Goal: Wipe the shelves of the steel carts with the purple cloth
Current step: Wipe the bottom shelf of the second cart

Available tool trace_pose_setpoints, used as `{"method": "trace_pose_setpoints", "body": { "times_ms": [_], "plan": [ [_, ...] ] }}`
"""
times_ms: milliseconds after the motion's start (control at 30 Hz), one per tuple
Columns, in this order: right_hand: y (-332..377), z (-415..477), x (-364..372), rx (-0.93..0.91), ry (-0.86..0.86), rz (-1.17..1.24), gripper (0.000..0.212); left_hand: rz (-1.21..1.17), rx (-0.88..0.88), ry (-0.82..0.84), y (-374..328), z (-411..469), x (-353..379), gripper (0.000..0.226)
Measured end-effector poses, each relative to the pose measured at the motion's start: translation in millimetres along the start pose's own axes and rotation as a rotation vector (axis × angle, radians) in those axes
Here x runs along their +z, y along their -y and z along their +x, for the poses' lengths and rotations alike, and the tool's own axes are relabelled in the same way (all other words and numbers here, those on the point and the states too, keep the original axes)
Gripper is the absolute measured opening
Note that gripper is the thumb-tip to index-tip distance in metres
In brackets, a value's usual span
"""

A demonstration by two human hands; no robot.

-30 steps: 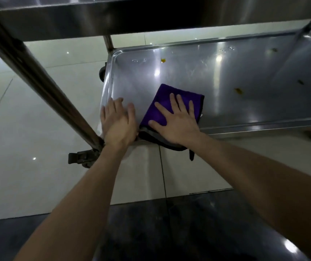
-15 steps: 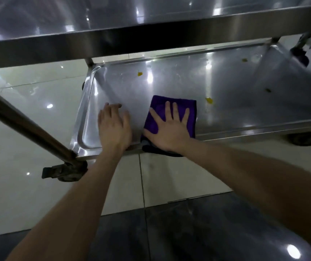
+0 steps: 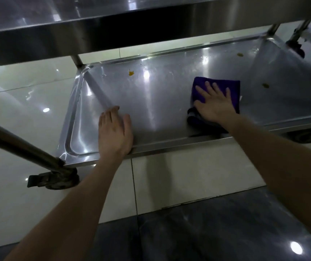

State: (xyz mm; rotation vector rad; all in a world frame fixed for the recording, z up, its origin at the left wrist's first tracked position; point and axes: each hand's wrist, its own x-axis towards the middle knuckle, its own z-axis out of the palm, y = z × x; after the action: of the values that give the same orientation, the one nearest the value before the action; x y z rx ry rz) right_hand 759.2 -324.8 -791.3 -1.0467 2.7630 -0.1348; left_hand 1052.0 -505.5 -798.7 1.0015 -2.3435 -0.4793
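Since the earlier frames the right hand (image 3: 215, 105) and the purple cloth (image 3: 217, 91) have travelled rightward along the lower shelf (image 3: 160, 102), so the two hands, formerly side by side, are now well apart. At far left, a steel cart post (image 3: 17, 146) slants down to the shelf's near-left corner, with a caster (image 3: 56, 178) on the pale tiled floor (image 3: 15, 113) below it. Left hand (image 3: 114, 132) lies flat, palm down, fingers extended and close together, holding nothing; its heel sits on the near rim of the shelf. An orange spot (image 3: 131, 73) sits on the shelf toward the far edge, right of the left hand's line and left of the cloth. Bare steel lies between the hands. Purple cloth is folded, lying on the shelf right of centre, its near part bunched dark under the wrist. Right hand presses flat on top of the cloth, fingers spread apart, not gripping around it. Right of the cloth a yellowish-brown spot (image 3: 265, 85) sits near it; another spot (image 3: 240, 54) lies further away by the far-right corner. An upper shelf (image 3: 94, 40) spans the top of the view. Dark floor tiles (image 3: 207, 232) fill the near foreground.
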Motion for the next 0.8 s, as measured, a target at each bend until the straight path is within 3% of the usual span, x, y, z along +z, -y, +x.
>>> {"method": "trace_pose_setpoints", "body": {
  "times_ms": [67, 167, 233, 300, 467, 533, 633, 733, 800],
  "plan": [
    [59.2, 0.0, 5.3, -0.091, -0.006, -0.005, 0.075, -0.053, -0.01, -0.002, -0.1, -1.1, 0.0, 0.06],
    [148.4, -20.7, 15.1, -0.38, 0.052, 0.016, 0.079, -0.11, -0.046, -0.009, 2.1, -2.1, -2.2, 0.057],
    [163.1, -29.7, 21.5, -0.485, 0.082, 0.007, 0.077, -0.091, -0.046, -0.022, 4.8, -2.7, -3.4, 0.052],
    [130.4, -22.4, 16.9, -0.465, 0.061, 0.02, 0.078, -0.067, -0.05, -0.03, 6.2, -0.7, -3.6, 0.05],
    [-35.6, 8.0, -9.2, -0.095, -0.058, 0.011, 0.064, -0.038, -0.055, -0.026, -2.6, -1.8, -4.5, 0.053],
    [-48.2, 12.6, -11.9, -0.025, -0.065, 0.005, 0.066, -0.013, -0.021, -0.017, -7.2, -3.9, -1.3, 0.054],
    [31.6, 8.1, -5.3, -0.089, -0.065, 0.026, 0.063, 0.026, 0.015, -0.016, -6.4, -2.4, 1.0, 0.052],
    [131.8, -22.1, 8.2, -0.407, -0.002, 0.019, 0.064, 0.075, 0.073, -0.02, -1.3, 1.4, 0.2, 0.053],
    [156.7, -39.8, 15.9, -0.557, 0.034, 0.039, 0.063, 0.132, 0.087, 0.01, 4.7, 3.2, -1.0, 0.057]
  ]
}}
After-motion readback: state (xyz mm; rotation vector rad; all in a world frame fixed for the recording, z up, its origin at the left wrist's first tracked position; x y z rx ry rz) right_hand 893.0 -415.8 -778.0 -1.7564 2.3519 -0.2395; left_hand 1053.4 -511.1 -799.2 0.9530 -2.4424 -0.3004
